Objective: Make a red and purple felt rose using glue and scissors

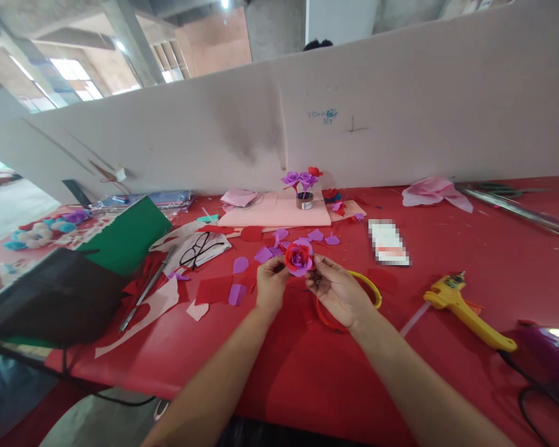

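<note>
Between my two hands is a red and purple craft flower, its layered petals facing me. My left hand pinches its left edge with thumb and fingers. On the opposite edge, the fingers of my right hand are closed on a petal. Scissors with yellow and red handles lie on the table, partly covered by my right hand and forearm. Loose purple petals are scattered just behind and left of the flower. Red cut pieces lie left of my left hand.
A yellow glue gun lies at right, its cord trailing forward. Behind the flower stand a small pot of finished flowers and a blurred white rectangle. Black glasses and a green board sit left. A white partition closes the back.
</note>
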